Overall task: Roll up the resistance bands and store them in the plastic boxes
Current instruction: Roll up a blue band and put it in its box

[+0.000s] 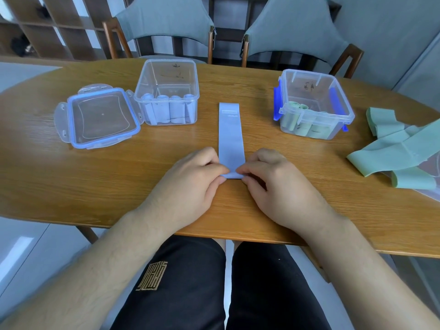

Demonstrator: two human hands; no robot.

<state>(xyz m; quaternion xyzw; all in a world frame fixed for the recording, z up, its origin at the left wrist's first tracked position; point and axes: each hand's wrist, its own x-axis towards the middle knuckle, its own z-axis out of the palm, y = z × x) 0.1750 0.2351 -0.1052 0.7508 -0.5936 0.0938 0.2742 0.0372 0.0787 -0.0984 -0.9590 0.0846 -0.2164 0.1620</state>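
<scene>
Head view: a person sits at a wooden table (71,182) with both bare forearms reaching onto it.
Left hand (190,177): the fingers are curled, and thumb and forefinger pinch the left corner of the near end of the blue band (231,136).
Right hand (276,179): the fingers are curled likewise and pinch the right corner of the same end, just across from the left fingertips.
Blue band: it lies flat on the table, its near end folded over into a small first turn between the two sets of fingertips. The rest runs straight away from the fingers, with a pale printed label near the far end.
Left box (142,79): clear and open, beyond and to the left of the left fingers, well apart from them. Blue rolls (166,108) stand upright side by side inside.
Lid (97,117): clear with a blue rim, lying flat just beside the left box, on the side farther from the fingers.
Right box (307,73): clear with blue clips and open, beyond and to the right of the right fingers. Green rolls (307,125) sit inside.
Green bands (392,151): loose and unrolled, heaped on the table well to the right of the right fingers.
Chairs (166,25): two grey-backed ones stand past the table's far side, well beyond the band's far end.
Shorts (190,282): dark with a gold emblem, below the wrists.
</scene>
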